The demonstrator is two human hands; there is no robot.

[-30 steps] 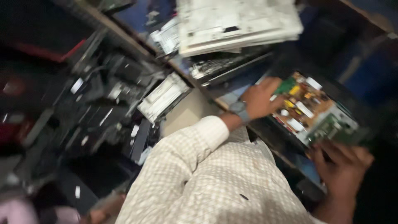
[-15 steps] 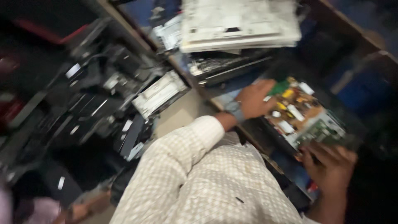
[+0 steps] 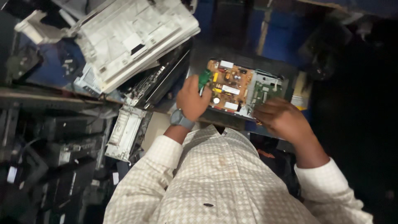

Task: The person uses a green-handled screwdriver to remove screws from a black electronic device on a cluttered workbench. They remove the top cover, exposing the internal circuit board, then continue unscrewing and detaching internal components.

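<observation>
A black metal chassis (image 3: 232, 56) lies in front of me with a brown circuit board (image 3: 230, 85) and a smaller green board (image 3: 265, 89) inside it. My left hand (image 3: 191, 99), a grey watch (image 3: 180, 119) on its wrist, sits at the brown board's left edge. Its fingers are closed around a green-handled tool (image 3: 204, 78). My right hand (image 3: 282, 118) is curled over the chassis's near right edge, just below the green board, and it hides that corner. My checked shirt fills the bottom of the view.
A large white printer housing (image 3: 128, 37) lies tilted at the upper left, over dark trays (image 3: 159, 83). A white ribbed part (image 3: 124, 132) rests below it. Black scrap parts (image 3: 41, 166) pile up at the left. The right side is dark.
The view has swung, so the chassis now sits upright and centred. My left hand has gone from lying flat on the board to gripping the green tool. My right hand stays at the near right corner.
</observation>
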